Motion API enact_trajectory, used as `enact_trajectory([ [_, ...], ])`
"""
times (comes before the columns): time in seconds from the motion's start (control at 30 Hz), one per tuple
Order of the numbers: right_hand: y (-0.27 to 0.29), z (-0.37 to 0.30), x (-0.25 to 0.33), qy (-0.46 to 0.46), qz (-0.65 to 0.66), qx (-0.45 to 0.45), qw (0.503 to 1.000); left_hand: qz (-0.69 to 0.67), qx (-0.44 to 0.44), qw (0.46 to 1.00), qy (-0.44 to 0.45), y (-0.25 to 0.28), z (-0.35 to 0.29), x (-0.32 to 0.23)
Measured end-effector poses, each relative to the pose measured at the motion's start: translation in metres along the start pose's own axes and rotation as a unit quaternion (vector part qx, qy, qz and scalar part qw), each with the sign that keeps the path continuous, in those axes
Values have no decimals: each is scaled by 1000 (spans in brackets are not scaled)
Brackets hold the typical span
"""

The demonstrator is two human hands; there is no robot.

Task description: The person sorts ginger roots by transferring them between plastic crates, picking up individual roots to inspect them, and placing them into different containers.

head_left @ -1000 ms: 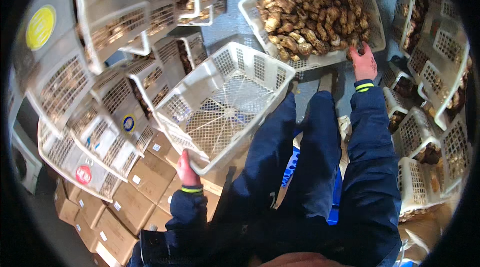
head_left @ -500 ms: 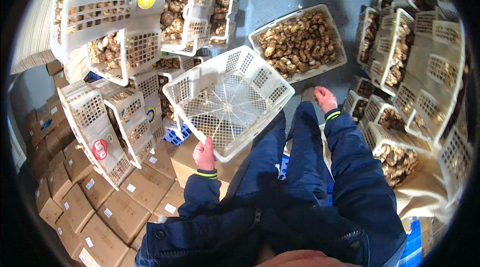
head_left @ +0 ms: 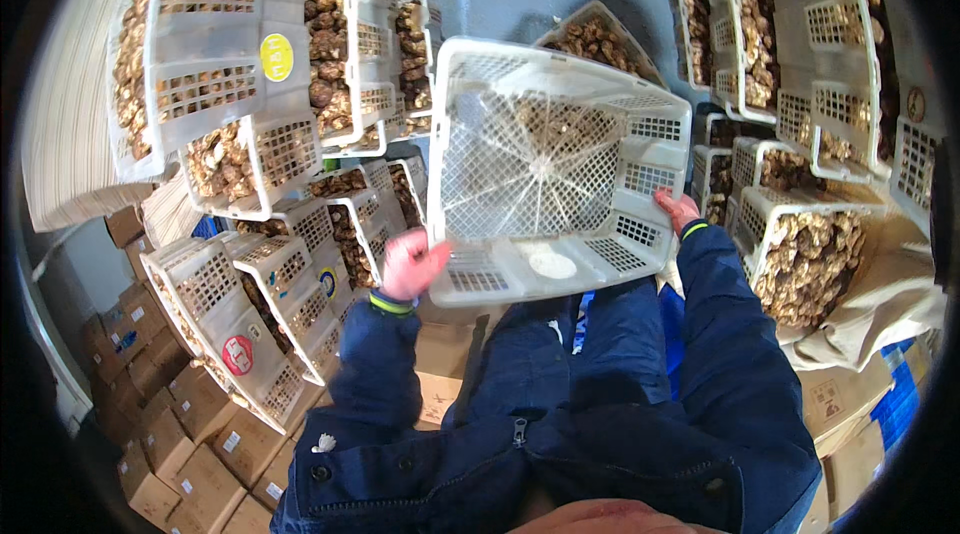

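Head view, two hands [head_left: 412, 266] [head_left: 678, 209], one crate [head_left: 541, 170] between

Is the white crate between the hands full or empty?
Empty: the crate has a bare lattice base; brown produce showing through belongs to another crate beyond.

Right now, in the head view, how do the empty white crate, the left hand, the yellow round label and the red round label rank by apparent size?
Largest to smallest:
1. Empty white crate
2. Left hand
3. Yellow round label and red round label: too alike to rank.
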State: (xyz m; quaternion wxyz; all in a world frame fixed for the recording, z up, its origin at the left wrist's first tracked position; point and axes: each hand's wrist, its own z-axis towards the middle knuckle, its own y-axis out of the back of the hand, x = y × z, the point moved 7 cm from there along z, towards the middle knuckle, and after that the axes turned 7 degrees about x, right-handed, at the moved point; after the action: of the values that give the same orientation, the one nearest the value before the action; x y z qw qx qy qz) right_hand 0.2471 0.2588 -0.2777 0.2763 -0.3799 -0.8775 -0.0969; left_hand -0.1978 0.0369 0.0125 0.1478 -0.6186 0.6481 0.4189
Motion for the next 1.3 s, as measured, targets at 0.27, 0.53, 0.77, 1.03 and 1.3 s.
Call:
enact_trajectory([
  [0.27,-2,36,-96,-31,152,-303,940,-154,-228,961,-25,-44,81,42],
  [0.53,-25,76,-168,-48,176,-390,902,-164,237,954,77,-304,30,56],
  [0.77,-41,-174,91,136,403,75,902,-92,330,938,51,-315,40,-36],
  [1.03,341,-338,1,181,-30,-578,795,-210,473,854,60,-494,25,-129],
  [1.3,670,-512,-159,4,-251,-563,788,-144,434,885,82,-552,15,-158],
])
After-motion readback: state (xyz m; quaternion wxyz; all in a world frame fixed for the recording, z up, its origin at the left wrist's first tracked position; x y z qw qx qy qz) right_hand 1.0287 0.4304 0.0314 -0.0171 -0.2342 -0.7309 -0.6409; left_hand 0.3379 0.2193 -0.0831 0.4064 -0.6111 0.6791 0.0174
